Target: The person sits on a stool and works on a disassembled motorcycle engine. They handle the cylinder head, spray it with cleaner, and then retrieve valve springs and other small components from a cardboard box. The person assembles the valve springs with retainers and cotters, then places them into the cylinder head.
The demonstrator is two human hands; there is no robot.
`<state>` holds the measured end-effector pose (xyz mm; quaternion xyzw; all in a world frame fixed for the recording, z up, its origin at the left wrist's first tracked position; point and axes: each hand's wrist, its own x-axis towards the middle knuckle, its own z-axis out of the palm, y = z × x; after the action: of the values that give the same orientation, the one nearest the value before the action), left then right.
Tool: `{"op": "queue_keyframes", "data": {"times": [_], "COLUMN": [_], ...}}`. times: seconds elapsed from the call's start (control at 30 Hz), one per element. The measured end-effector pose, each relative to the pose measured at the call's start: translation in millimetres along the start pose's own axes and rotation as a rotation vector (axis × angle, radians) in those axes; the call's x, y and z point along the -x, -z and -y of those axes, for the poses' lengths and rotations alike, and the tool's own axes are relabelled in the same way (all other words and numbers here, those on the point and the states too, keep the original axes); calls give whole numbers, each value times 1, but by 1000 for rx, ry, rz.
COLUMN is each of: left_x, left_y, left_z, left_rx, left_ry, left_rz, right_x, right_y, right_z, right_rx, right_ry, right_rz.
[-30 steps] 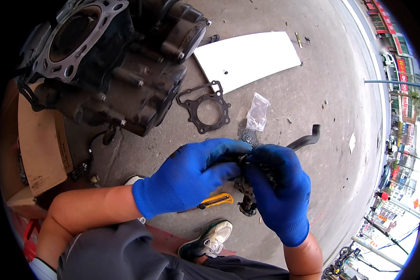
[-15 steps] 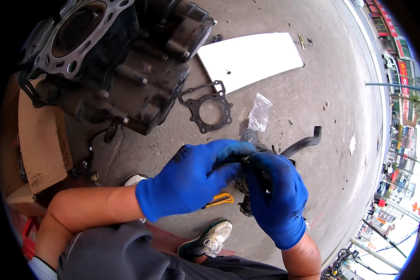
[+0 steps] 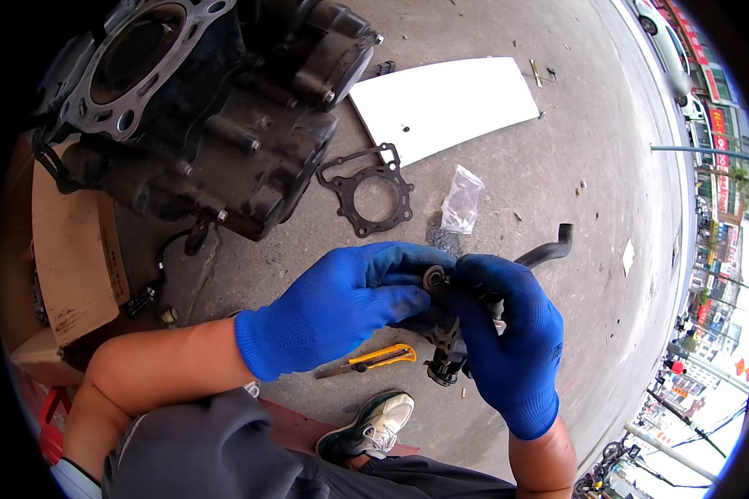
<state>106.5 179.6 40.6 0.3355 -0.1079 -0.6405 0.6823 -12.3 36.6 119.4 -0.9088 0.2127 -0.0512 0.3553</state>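
Note:
Both my hands wear blue work gloves and meet low over the concrete. Between the fingers of my left hand point(image 3: 341, 303) is a small round metal part point(image 3: 434, 279) with a ring-shaped face, its kind unclear. My right hand point(image 3: 514, 341) is closed right beside it, thumb and fingers curled together; whatever is in that grip is hidden by the glove. Below and partly behind the hands lies a dark metal assembly point(image 3: 443, 366), mostly covered. A yellow utility knife point(image 3: 383, 358) rests on the ground under my left wrist.
A large engine block point(image 3: 200, 158) with an open cylinder stands at upper left. Beyond my hands lie a flat gasket point(image 3: 377, 202), a white panel point(image 3: 449, 104), a clear plastic bag point(image 3: 463, 200) and a bent black hose point(image 3: 549, 247). A cardboard box point(image 3: 71, 249) is at the left.
My hands have turned, bringing the ring face of the small metal part into view. The left hand has shifted slightly left and the right slightly right, uncovering more of the knife.

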Motion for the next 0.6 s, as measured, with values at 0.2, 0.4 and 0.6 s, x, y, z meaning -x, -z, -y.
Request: {"op": "queue_keyframes", "data": {"times": [0.2, 0.4, 0.6], "left_x": [0, 0, -1], "left_y": [-1, -1, 0], "left_z": [0, 1, -2], "left_rx": [2, -96, -138], "left_ry": [23, 52, 102], "left_rz": [2, -29, -24], "right_x": [-4, -3, 1], "right_y": [3, -3, -10], "right_z": [-2, -5, -13], "right_rx": [-98, -216, -42], "right_ry": [-57, -88, 37], "right_rz": [43, 78, 111]}}
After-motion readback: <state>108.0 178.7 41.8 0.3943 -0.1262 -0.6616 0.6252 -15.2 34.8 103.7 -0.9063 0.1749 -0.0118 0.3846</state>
